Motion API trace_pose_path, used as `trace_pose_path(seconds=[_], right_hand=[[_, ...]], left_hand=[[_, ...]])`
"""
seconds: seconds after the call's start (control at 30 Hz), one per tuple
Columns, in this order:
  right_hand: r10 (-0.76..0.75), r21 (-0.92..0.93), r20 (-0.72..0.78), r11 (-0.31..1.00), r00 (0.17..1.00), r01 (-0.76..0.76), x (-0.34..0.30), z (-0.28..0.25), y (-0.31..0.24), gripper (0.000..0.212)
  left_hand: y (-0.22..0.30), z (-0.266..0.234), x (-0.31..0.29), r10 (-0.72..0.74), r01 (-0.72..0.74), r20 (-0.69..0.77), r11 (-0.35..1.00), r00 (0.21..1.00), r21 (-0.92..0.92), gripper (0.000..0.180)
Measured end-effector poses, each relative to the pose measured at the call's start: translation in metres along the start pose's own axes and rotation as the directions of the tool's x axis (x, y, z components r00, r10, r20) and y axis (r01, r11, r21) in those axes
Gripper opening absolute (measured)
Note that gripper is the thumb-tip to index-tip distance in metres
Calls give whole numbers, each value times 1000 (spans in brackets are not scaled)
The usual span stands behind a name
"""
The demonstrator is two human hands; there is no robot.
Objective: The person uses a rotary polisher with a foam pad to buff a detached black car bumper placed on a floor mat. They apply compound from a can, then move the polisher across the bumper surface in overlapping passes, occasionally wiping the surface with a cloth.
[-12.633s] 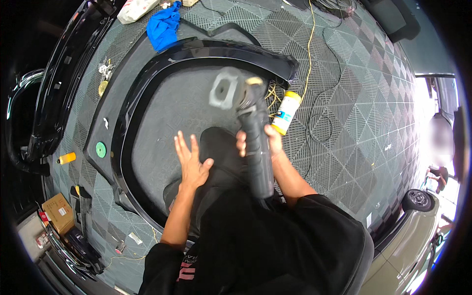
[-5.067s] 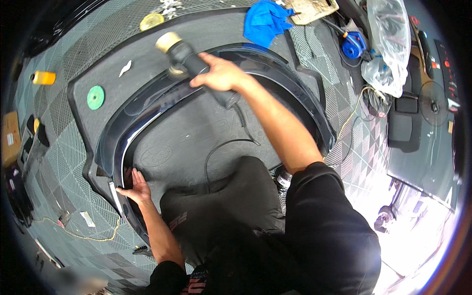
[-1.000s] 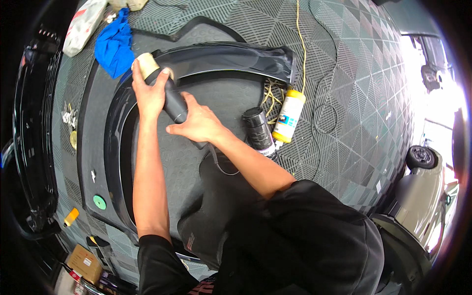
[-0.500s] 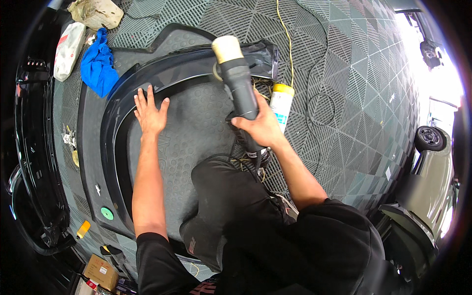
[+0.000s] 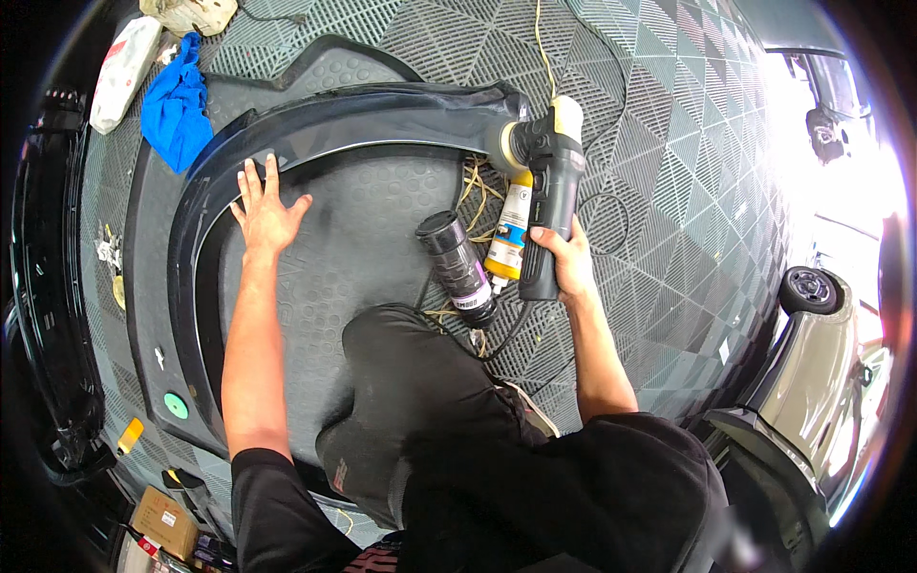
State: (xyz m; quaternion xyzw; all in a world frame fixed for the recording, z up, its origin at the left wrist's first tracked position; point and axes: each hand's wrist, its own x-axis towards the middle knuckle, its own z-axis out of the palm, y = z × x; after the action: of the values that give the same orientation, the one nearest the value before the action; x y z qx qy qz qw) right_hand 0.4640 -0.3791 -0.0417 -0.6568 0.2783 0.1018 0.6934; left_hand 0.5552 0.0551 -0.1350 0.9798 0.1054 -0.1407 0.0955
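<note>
A curved, glossy dark arch trim [image 5: 330, 129], like a fender flare, lies on a black rubber mat [image 5: 382, 191]. My left hand [image 5: 268, 218] rests with fingers spread on its inner edge at the left; nothing is in it. My right hand [image 5: 570, 265] is wrapped round the lower body of a black corded polisher [image 5: 556, 181]. The round pad of the polisher is at the trim's right end and looks to be touching it. Just left of the polisher lie a white and yellow bottle [image 5: 509, 229] and a dark bottle with a purple label [image 5: 457, 267].
A blue cloth [image 5: 179, 110] and a white bag [image 5: 126, 74] lie at the far left. A green disc [image 5: 176, 406] sits on the mat's near left corner. Cords run over the grey tile floor [image 5: 659, 220]. A cardboard box [image 5: 165, 521] stands at the near left, a car [image 5: 812, 353] at the right.
My right hand has carried the polisher to the right, and its pad now sits at the trim's right end. Both bottles are more exposed. My left hand stays on the trim.
</note>
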Motion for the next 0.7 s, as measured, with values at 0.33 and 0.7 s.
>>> trace_pose_path(seconds=[0.33, 0.7], right_hand=[[190, 232, 41, 953, 981, -195, 62, -37, -5, 46], [317, 32, 127, 946, 940, -323, 149, -43, -53, 39]], left_hand=[[-2, -2, -2, 32, -32, -3, 999, 999, 3, 105], [-4, 12, -3, 68, -65, -96, 997, 993, 37, 95]])
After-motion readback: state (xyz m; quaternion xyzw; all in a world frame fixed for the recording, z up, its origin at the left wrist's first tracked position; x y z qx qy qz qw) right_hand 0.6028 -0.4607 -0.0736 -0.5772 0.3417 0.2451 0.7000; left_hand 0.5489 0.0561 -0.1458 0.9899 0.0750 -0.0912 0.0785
